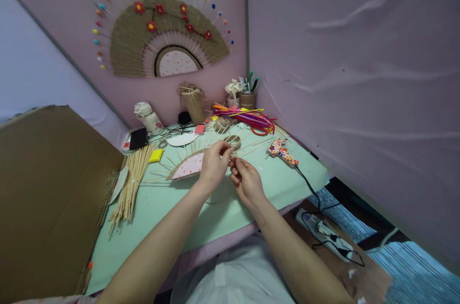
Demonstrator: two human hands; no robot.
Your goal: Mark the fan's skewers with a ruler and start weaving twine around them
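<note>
Over the table, my left hand is closed in a pinch above the right part of a small half-round fan. That fan has a pink dotted centre, a brown rim and thin sticks spreading outward. Just to its right, my right hand pinches too, its fingertips almost touching those of the left. What lies between the fingers is too small to make out; thin sticks pass close by. Behind the hands rests a brown roll.
A bundle of sticks and a yellow packet lie left. Right is a flowered glue gun, its cord dropping to a power strip. Colourful pipe cleaners, a twine cone and a bottle stand behind. A large fan hangs above.
</note>
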